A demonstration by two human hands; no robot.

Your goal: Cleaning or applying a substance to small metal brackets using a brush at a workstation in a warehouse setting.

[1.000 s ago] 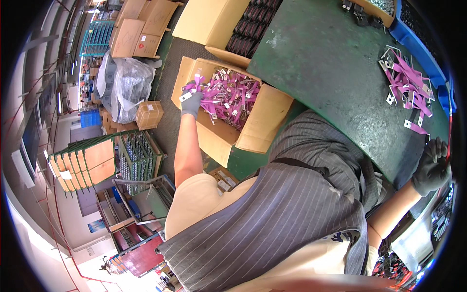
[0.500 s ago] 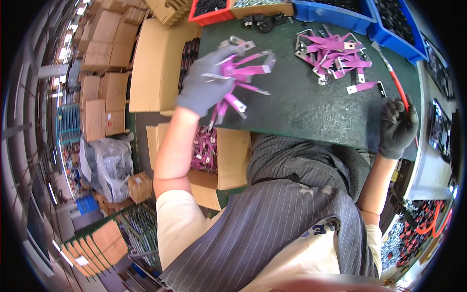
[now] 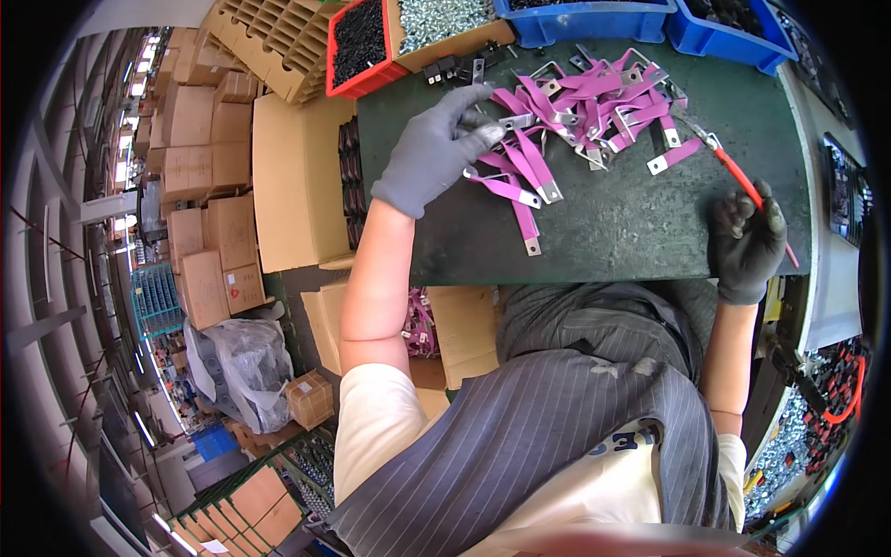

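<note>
My left hand (image 3: 436, 148), in a grey glove, is at the left edge of a heap of purple-sleeved metal strips (image 3: 594, 102) with bare, holed ends. Its thumb and index finger are apart, next to several loose strips (image 3: 531, 172) spread on the dark tabletop. My right hand (image 3: 747, 237), also gloved, is closed round a slim red-handled tool (image 3: 738, 174) at the right of the table. The tool's metal end points at the heap, near a single strip (image 3: 675, 156); its exact kind cannot be told.
Along the table's far edge stand a red bin (image 3: 357, 46) of black parts, a carton (image 3: 450, 32) of silver fasteners and blue bins (image 3: 585, 23). Small black parts (image 3: 455, 70) lie before them. Open cartons (image 3: 297, 176) stand left; one below the table (image 3: 469, 330) holds purple strips.
My left hand has moved right, and the bunch of purple strips it held up now lies against the heap. My right hand still holds the red-handled tool. The whole view has shifted slightly.
</note>
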